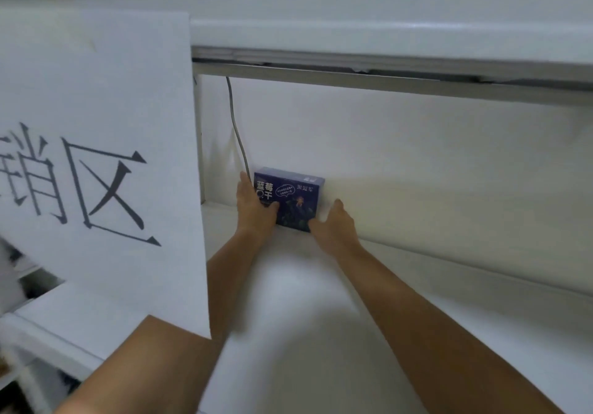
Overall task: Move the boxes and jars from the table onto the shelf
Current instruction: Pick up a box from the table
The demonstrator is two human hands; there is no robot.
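white shelf (417,317) | purple box (296,200) set upright vs back wall | L hand (253,211) clamped on box left edge | R hand (335,224) relaxed, fingers straight, at right corner

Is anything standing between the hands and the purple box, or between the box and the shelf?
Nothing visible. The purple box already stands on the shelf; the left hand holds its left side, and the right hand is at its right corner.

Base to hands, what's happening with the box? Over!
Left hand holds blue box by its left edge. Right hand open at its right corner. Box on shelf, at the back. Grey cable just left of it.
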